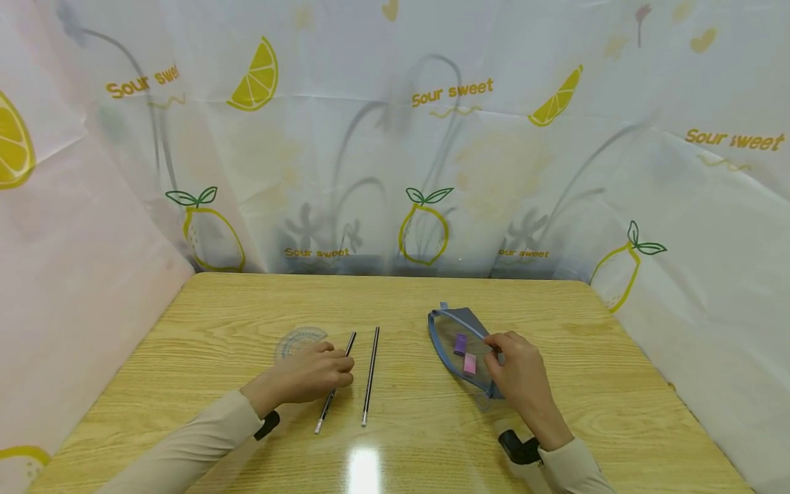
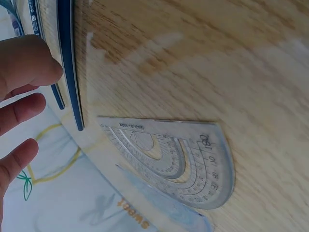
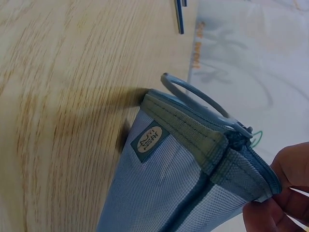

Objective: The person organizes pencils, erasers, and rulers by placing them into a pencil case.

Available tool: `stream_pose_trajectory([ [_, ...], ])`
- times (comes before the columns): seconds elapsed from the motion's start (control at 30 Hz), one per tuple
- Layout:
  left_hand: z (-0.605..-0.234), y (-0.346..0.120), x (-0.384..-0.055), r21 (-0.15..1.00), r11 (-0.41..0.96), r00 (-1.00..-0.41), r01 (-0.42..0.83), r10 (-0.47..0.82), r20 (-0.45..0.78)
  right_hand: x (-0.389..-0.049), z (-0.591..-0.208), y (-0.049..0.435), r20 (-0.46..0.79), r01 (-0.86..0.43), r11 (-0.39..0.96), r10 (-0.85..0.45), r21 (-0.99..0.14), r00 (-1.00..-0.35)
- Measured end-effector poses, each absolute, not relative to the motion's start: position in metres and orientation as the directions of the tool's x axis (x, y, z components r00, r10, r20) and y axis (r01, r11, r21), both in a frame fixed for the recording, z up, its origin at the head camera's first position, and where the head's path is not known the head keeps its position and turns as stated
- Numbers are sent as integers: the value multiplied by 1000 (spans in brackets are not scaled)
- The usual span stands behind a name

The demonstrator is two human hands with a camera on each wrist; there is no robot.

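My right hand (image 1: 521, 374) pinches the edge of a blue-grey mesh pencil case (image 3: 159, 169) between thumb and fingers. The zipped mouth of the case gapes, and a small purple block (image 1: 460, 344) and a pink block (image 1: 470, 364) show inside it. On the left, my left hand (image 1: 315, 374) is over a dark pencil (image 1: 324, 412), hiding its middle. In the left wrist view its fingers (image 2: 21, 113) are loosely bent and spread, with nothing between them. A second dark pencil (image 1: 370, 377) lies just to the right, roughly parallel.
A clear protractor (image 2: 207, 164) lies flat on the wooden table (image 1: 407, 460) beyond my left hand. White sheeting printed with lemons (image 1: 426, 233) encloses the back and both sides. A black wrist mount (image 1: 517, 447) sits under the right wrist.
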State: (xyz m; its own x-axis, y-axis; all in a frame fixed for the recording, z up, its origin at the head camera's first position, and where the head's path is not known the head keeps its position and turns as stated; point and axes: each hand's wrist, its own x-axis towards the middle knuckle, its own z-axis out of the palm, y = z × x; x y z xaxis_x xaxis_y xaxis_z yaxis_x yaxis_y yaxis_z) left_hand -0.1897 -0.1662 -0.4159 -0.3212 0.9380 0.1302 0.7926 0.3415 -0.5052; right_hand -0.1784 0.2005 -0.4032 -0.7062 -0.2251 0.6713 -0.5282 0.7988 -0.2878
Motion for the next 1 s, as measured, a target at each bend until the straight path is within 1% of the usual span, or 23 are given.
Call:
stream_pose_trajectory([
  [0.17, -418, -166, -193, -577, 291, -277, 763, 954, 115, -178, -404, 201, 663, -519, 804, -220, -292, -715],
  [0.3, -418, -165, -194, -595, 273, -259, 756, 959, 112, -178, -404, 201, 660, -515, 805, -218, -295, -719],
  [0.5, -418, -163, -195, -618, 254, -260, 744, 962, 82, -179, -404, 201, 663, -519, 801, -217, -298, -716],
  [0.67, -421, -162, -195, -638, 235, -251, 733, 966, 66, -178, -405, 202, 653, -510, 802, -210, -311, -727],
  [0.8, -424, -161, -195, -639, 227, -243, 735, 968, 64, -178, -405, 202, 649, -504, 804, -205, -315, -732],
  [1.0, -424, -159, -195, -636, 227, -249, 738, 967, 57, -179, -406, 202, 653, -502, 809, -205, -307, -729],
])
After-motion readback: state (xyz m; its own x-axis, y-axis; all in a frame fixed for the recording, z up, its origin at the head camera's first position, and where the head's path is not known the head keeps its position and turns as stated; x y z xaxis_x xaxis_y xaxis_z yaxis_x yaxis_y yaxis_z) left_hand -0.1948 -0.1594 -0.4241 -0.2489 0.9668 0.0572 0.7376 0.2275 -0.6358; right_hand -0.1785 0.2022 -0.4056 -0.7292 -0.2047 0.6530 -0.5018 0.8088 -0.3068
